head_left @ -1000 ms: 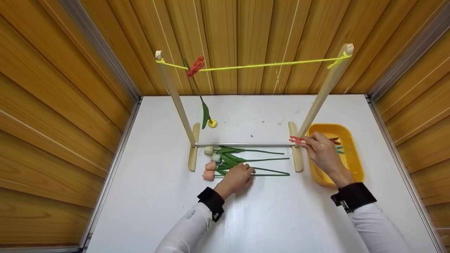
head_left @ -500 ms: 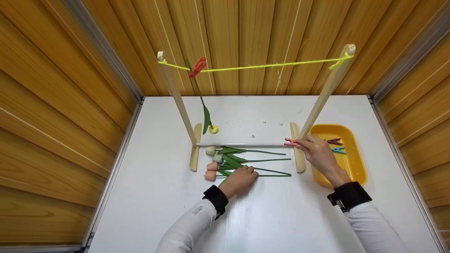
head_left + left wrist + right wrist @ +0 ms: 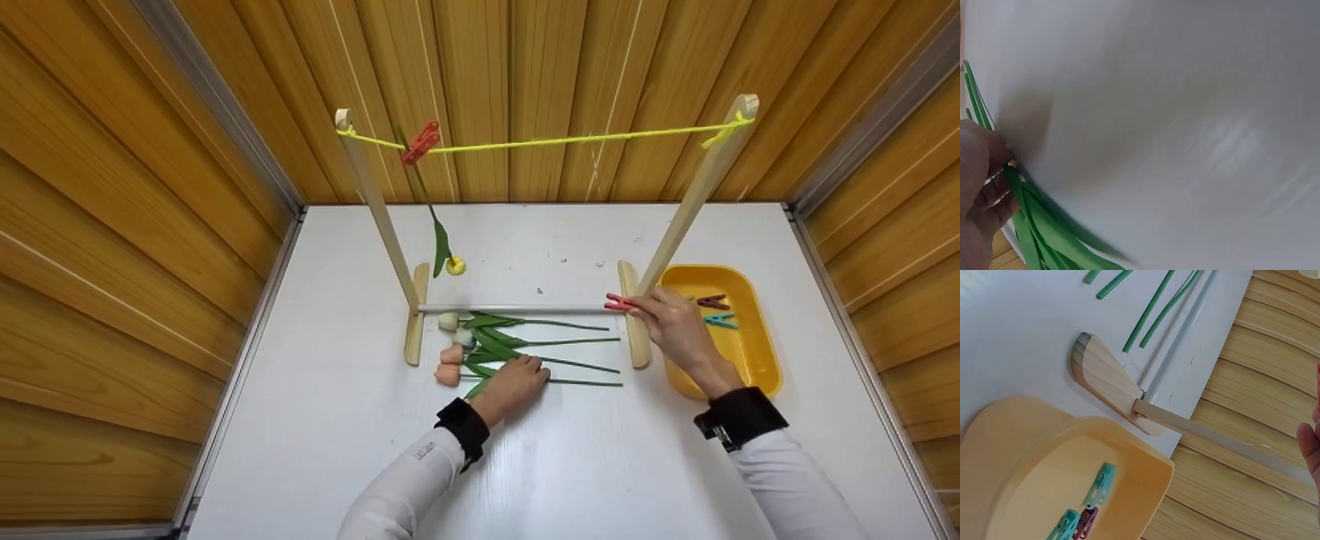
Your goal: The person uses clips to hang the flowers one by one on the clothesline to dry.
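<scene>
Four kinds aside, several artificial tulips lie side by side in the head view, their stems pointing right. My left hand (image 3: pixel 514 384) pinches the stem of the nearest peach tulip (image 3: pixel 448 375); its green leaves (image 3: pixel 1044 225) spread below the fingers in the left wrist view. Another peach tulip (image 3: pixel 451 354) and two pale tulips lie behind it. My right hand (image 3: pixel 679 334) pinches a red clothespin (image 3: pixel 619 302) beside the rack's right post (image 3: pixel 690 202). From the yellow cord (image 3: pixel 540 141) a yellow tulip (image 3: pixel 455 265) hangs head down, clipped by another red clothespin (image 3: pixel 421 144).
A yellow tray (image 3: pixel 761 360) stands right of the rack, holding a maroon clothespin (image 3: pixel 712 301) and teal clothespins (image 3: pixel 1100 486). The rack's wooden feet (image 3: pixel 637 341) and a white crossbar (image 3: pixel 525 308) stand behind the tulips. Wood-panelled walls (image 3: pixel 105 225) enclose the white table (image 3: pixel 300 390).
The nearest peach tulip's stem has shifted toward the person, away from its neighbour. My right hand has moved slightly left with the red clothespin, then stayed nearly still.
</scene>
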Demonstrator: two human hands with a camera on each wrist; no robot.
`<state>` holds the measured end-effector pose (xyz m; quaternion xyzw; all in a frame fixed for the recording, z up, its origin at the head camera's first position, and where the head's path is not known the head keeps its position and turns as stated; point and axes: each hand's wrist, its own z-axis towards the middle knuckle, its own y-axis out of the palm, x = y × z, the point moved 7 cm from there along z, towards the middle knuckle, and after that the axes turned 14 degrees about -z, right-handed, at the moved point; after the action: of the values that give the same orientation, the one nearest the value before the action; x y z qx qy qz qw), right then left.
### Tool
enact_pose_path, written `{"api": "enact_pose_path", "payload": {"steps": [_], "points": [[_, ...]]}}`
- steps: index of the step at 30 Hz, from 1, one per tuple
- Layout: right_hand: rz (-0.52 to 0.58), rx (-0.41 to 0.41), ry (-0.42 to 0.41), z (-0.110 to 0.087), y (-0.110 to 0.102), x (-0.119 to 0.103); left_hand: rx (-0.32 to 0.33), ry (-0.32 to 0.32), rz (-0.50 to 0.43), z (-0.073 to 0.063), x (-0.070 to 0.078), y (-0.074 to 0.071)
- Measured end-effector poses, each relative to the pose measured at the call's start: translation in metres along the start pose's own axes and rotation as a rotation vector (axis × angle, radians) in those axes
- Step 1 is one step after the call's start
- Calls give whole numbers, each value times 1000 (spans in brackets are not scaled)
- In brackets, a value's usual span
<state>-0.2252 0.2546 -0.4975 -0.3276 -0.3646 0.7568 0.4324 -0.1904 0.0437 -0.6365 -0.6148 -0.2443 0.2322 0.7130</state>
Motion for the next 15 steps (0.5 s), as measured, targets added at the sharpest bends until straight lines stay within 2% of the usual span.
{"api": "enact_pose_path", "payload": {"steps": [5,11,15], "points": [[21,11,19,0,0,2,27,7,-10,0,2,0],[37,13,32,0,0,2,29,-9,-40,-2,0,1],[40,4,35,0,1,3,45,-17,-110,-5,-3,-3]]}}
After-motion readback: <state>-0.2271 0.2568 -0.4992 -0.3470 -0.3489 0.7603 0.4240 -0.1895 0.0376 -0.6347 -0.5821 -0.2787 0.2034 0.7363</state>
